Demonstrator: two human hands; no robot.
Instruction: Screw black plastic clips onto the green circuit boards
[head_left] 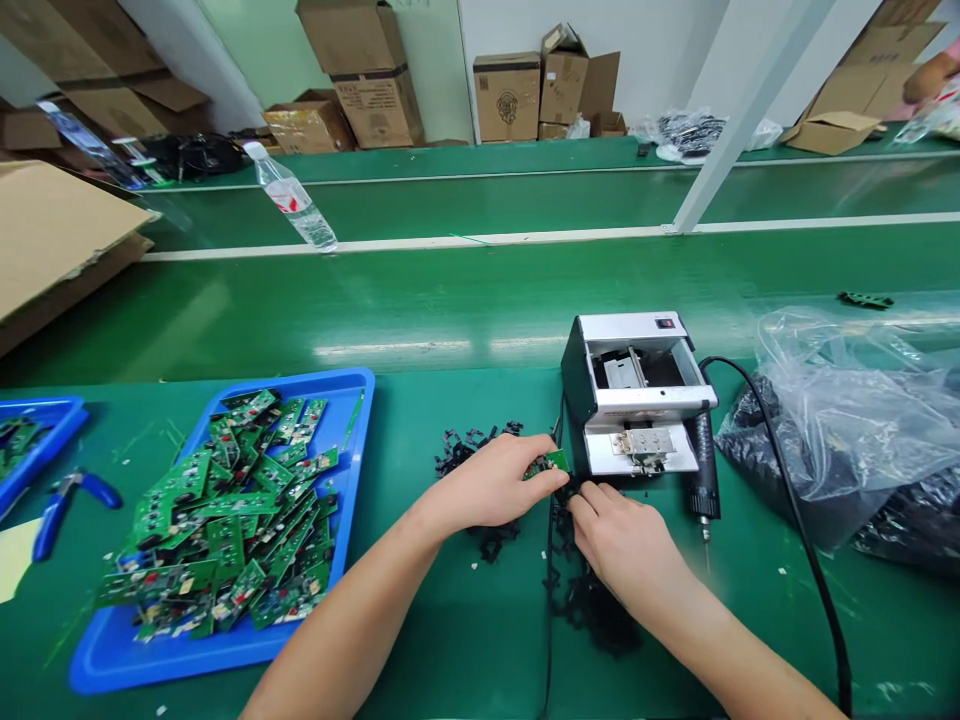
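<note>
Two hands at a green workbench (450,400), over a small circuit board (547,463);
blue cutters (71,512) beside a blue tray (225,652) heaped with boards (217,510); left hand (487,487) pinching the small board, fingers narrow; right hand (619,545), fingertips (576,505) narrow at its edge, grip unclear, among black scraps (495,540); a metal machine (637,390); a plastic bag (840,430); cardboard boxes (506,97) along the far wall.
</note>
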